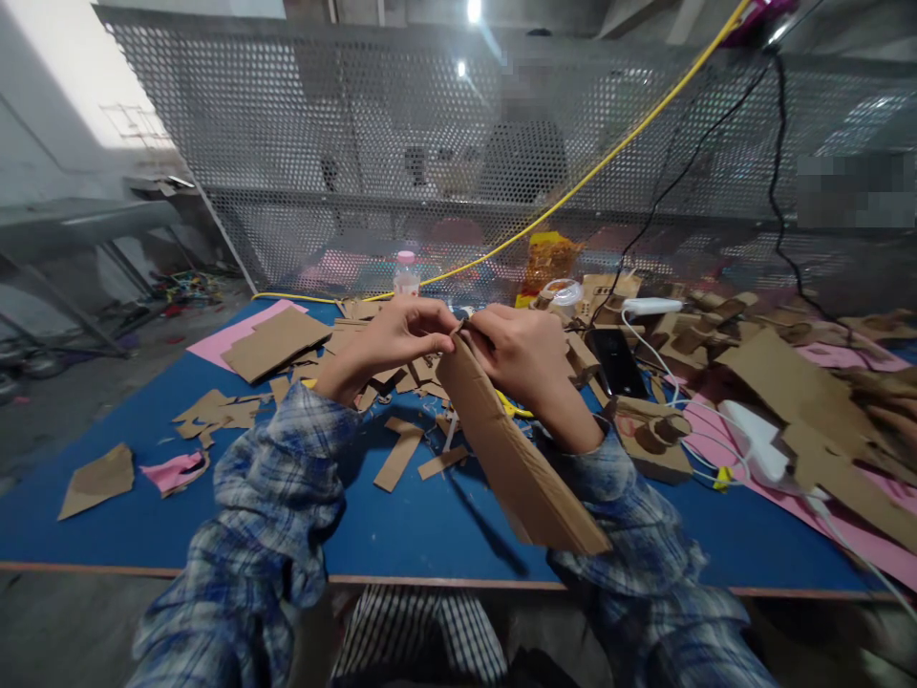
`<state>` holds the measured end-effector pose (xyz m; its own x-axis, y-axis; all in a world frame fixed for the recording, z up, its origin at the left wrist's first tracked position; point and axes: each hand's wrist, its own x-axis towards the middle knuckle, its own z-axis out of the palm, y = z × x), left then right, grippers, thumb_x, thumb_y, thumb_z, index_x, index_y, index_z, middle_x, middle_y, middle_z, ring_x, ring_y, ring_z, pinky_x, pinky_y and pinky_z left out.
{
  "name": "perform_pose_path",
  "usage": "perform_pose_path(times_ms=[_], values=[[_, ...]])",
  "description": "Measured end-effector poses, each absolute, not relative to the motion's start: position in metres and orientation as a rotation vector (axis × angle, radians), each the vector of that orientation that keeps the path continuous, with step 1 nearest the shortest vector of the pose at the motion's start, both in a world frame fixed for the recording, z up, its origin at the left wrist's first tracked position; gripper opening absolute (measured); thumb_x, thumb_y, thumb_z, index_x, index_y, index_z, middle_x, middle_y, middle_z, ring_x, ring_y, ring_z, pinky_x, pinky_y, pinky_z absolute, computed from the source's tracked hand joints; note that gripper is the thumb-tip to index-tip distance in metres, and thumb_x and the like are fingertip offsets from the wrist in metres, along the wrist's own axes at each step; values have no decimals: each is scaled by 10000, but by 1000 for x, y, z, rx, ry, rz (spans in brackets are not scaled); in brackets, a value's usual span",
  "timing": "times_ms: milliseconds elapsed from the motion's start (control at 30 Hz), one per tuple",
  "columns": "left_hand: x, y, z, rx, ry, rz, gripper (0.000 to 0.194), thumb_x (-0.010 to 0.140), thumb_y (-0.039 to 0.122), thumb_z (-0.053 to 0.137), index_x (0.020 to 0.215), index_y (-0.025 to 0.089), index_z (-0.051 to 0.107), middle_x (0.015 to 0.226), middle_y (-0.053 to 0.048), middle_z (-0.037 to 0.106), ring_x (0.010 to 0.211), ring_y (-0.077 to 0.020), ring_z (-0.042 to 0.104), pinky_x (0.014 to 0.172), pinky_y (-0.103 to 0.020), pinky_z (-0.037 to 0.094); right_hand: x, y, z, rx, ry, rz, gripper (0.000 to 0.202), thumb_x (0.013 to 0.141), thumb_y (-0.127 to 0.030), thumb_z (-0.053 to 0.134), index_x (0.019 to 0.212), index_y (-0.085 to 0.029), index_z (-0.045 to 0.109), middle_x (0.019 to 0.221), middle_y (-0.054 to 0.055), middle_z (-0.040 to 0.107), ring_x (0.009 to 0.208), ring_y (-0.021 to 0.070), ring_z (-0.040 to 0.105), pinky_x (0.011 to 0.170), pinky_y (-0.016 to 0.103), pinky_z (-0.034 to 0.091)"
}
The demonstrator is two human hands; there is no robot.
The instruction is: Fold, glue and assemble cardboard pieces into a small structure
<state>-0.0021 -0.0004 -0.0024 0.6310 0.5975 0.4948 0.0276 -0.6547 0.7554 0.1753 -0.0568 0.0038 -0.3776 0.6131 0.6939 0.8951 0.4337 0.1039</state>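
A long folded strip of cardboard (512, 440) hangs between my hands, slanting from its top end down to the right toward my right sleeve. At that top end my left hand (405, 334) pinches the edge between thumb and fingers. Beside it, the curled fingers of my right hand (520, 349) grip the same end; their tips are partly hidden. Below the hands, cardboard offcuts (398, 454) lie on the blue table (272, 526). A yellow-handled tool (512, 408) shows partly behind the strip, its kind hidden.
Flat cardboard sheets (278, 344) rest on pink paper at the left. To the right are a black phone (617, 363), a white power strip (752, 440) with cables, and a cardboard piece with rolls (649, 440). A bottle (406, 275) stands before the perforated metal screen (287, 191).
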Motion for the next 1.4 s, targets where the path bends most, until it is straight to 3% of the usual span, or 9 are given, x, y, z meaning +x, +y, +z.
perform_pose_path(times_ms=[233,433,633,767,1033,1167,1400], values=[[1,-3,-2,2145,546,1035,347,672,445,741,706,133,592,693,0,586,615,-90,558,535,-178,442,175,-54,1,-1245,-2086,-599,384,875,-378,407,663,-164,645,615,37,606,522,123,438,516,273,153],[-10,0,3,2137,482,959,398,671,506,737,819,136,729,756,-61,717,685,-150,646,630,-237,511,184,-50,3,-1102,-2163,-568,390,904,-366,390,674,-161,630,621,27,583,543,123,444,519,259,194],[-10,-2,4,2111,456,1106,367,674,424,767,970,209,740,942,-87,734,833,-186,674,719,-279,536,182,-50,5,-1086,-2234,-676,359,931,-260,353,759,-133,641,670,60,601,583,141,457,549,278,215],[-10,2,2,2149,413,1121,325,683,436,757,914,207,756,911,-91,732,865,-194,658,765,-295,522,179,-54,5,-1099,-2251,-706,410,951,-275,299,778,-125,638,677,73,609,578,149,464,556,285,225],[-5,3,-5,1971,395,1066,314,650,440,778,753,149,720,715,-37,665,669,-116,604,601,-215,470,172,-63,3,-1216,-2123,-760,462,932,-359,313,687,-149,643,599,66,612,496,135,414,528,294,139],[-3,4,-7,1901,430,1046,343,580,421,823,671,136,657,658,-5,615,618,-93,577,584,-204,456,169,-63,1,-1204,-2167,-766,449,923,-357,328,678,-149,642,608,68,618,496,138,409,529,290,136],[4,-6,-3,2038,510,1237,379,639,497,760,655,137,642,643,-16,599,615,-98,540,551,-203,423,171,-60,3,-1233,-2162,-729,347,921,-280,351,742,-141,613,650,68,602,527,148,419,537,290,165]])
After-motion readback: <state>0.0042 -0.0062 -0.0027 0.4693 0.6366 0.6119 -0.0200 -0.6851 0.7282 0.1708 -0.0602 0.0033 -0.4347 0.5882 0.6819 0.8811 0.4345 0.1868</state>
